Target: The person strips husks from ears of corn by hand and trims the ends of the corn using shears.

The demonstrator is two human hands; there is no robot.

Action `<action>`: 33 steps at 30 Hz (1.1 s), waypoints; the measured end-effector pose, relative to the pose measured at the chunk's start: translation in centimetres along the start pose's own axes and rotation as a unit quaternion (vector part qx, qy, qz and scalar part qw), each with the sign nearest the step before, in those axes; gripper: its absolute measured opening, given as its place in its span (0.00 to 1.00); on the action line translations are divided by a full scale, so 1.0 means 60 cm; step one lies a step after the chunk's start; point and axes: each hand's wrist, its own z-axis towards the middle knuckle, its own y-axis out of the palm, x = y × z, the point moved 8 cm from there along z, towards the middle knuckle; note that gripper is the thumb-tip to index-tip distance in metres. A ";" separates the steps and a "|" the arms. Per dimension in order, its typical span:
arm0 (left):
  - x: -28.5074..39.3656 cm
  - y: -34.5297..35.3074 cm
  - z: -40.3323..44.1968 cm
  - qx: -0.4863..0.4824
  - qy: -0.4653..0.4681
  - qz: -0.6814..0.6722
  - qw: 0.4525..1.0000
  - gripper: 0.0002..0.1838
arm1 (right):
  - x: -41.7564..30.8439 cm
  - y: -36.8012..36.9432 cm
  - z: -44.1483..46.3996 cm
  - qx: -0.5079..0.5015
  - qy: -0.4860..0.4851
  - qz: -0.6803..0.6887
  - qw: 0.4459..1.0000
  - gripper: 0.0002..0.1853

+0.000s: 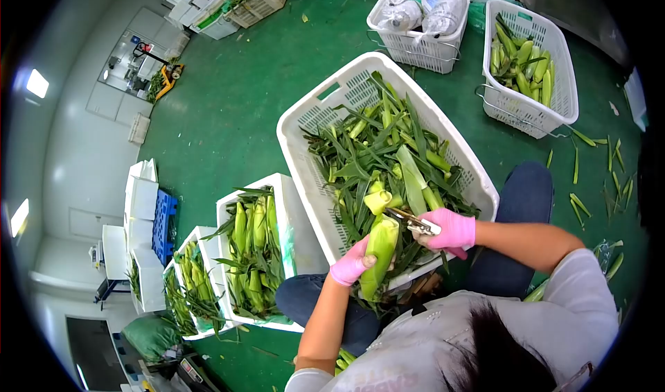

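Observation:
My left hand (352, 261), in a pink glove, is closed around an ear of corn (378, 259) in its green husk, held tilted with the stem end up. My right hand (450, 230), also gloved in pink, grips pruning shears (422, 225). Their blades meet the stem end of the ear, where a pale stub (377, 201) shows just above. Below and beyond both hands is a large white crate (305, 118), holding a heap of green husk leaves and stalks (367, 146).
To the left stand white foam boxes (294, 205) of husked-leaf corn (258, 225). A white basket (564, 80) with several ears is at the upper right, beside a crate (419, 49) of plastic-wrapped bottles. Leaf scraps (580, 205) litter the green floor (235, 101).

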 end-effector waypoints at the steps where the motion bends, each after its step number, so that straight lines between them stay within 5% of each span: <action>1: 0.003 0.003 0.006 0.038 0.007 -0.022 0.999 0.55 | 0.001 0.004 -0.002 0.023 -0.019 0.076 0.997 0.13; 2: 0.009 0.007 0.011 0.077 0.016 -0.042 0.996 0.55 | -0.005 0.002 -0.002 0.046 -0.040 0.151 0.987 0.13; 6: 0.088 0.014 0.019 0.293 0.168 0.294 0.894 0.59 | -0.044 -0.012 0.015 0.213 -0.097 0.239 0.942 0.19; 9: 0.105 0.059 0.021 0.320 0.061 0.458 0.827 0.64 | -0.081 -0.022 0.017 0.263 -0.114 0.174 0.942 0.23; 13: 0.108 0.051 0.016 0.197 0.180 0.198 0.943 0.66 | -0.090 -0.024 0.030 0.191 -0.151 0.191 0.951 0.28; 15: 0.079 0.030 0.016 0.113 0.118 0.144 0.976 0.67 | -0.099 -0.024 0.026 0.190 -0.128 0.165 0.959 0.27; 17: 0.018 0.002 0.012 0.070 0.064 -0.088 0.992 0.66 | -0.122 -0.011 0.023 0.144 -0.085 0.176 0.970 0.23; 19: 0.018 -0.004 0.012 0.086 0.072 -0.084 0.990 0.64 | -0.140 -0.009 0.019 0.154 -0.064 0.142 0.976 0.22; 21: -0.020 -0.017 0.023 0.082 0.084 -0.098 0.988 0.64 | -0.166 -0.044 0.022 0.264 -0.164 0.015 0.950 0.19; 24: -0.021 -0.026 0.017 0.161 0.084 -0.003 0.983 0.48 | -0.240 -0.098 -0.007 0.356 -0.237 -0.059 0.902 0.18; 25: -0.007 -0.020 0.011 0.193 0.075 0.043 0.977 0.44 | -0.268 -0.114 -0.026 0.399 -0.180 -0.109 0.892 0.19; 27: 0.038 -0.024 -0.011 0.278 0.145 0.121 0.942 0.38 | -0.307 -0.148 -0.031 0.489 -0.222 -0.324 0.778 0.23; 29: 0.138 0.043 -0.048 0.301 0.223 0.205 0.904 0.35 | -0.316 -0.147 -0.037 0.456 -0.198 -0.470 0.730 0.24; 30: 0.185 0.069 -0.067 0.328 0.288 0.371 0.820 0.39 | -0.319 -0.144 -0.038 0.435 -0.184 -0.538 0.699 0.26; 31: 0.251 0.138 -0.088 0.383 0.274 0.558 0.684 0.39 | -0.302 -0.147 -0.037 0.407 -0.178 -0.463 0.767 0.26; 33: 0.275 0.182 -0.097 0.385 0.259 0.638 0.615 0.38 | -0.244 -0.118 -0.045 0.334 -0.157 -0.305 0.878 0.26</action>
